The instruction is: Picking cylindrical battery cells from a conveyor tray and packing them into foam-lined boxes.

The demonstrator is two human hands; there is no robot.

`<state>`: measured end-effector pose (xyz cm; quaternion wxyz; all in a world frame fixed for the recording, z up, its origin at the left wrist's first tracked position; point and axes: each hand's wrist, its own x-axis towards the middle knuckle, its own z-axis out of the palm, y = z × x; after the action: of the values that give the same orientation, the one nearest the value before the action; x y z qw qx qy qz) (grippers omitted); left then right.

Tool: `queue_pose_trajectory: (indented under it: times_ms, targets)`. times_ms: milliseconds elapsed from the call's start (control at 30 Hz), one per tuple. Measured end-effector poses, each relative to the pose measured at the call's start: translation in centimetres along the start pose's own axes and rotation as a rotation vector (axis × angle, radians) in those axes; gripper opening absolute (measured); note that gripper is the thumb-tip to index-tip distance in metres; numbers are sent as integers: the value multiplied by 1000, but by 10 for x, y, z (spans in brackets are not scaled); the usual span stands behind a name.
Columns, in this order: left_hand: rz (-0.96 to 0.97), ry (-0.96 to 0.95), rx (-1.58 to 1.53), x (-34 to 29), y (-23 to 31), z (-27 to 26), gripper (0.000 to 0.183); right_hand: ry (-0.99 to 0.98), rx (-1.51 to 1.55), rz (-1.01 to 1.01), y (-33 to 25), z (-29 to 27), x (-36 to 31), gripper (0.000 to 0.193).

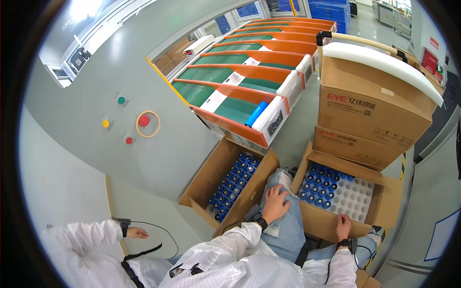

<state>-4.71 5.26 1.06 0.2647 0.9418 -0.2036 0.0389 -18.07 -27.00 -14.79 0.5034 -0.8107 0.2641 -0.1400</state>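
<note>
My left hand point(275, 204) lies with fingers spread on the knee of my jeans point(284, 235), holding nothing. Over the near edge of the right cardboard box point(319, 222) is my right hand point(344, 226), its fingers curled; whatever they may hold is hidden. Blue cylindrical battery cells point(318, 185) stand upright in that box's left part. Its white tray point(353, 199) shows bare round holes on the right. Another open cardboard box point(194, 185), left of my knee, contains several rows of upright blue cells point(233, 185).
Ahead, orange dividers separate green conveyor lanes point(206, 77); one blue cell point(257, 114) lies in the nearest. Stacked closed cartons point(370, 115) stand right. A grey machine panel point(96, 153) with a red button point(144, 120) is left. Another person's hand point(137, 233) shows lower left.
</note>
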Motion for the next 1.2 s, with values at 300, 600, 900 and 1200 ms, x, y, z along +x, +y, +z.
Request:
queue_pose_trajectory:
  times_ms: [300,600,900,1200]
  targets:
    - [13,2,30,3,5,-3,35,8,-28,0,6,1,3,10]
    - [-5,18,11,-5,-1,-8,35,4,-30,-20,-7,5,-4,11]
    - [106,-2,66,7,-9,4,34,-84,-114,151,-24,8,-1,21]
    - [144,-144,142,12,-14,17,31,200,-74,34,-35,0,-4,11]
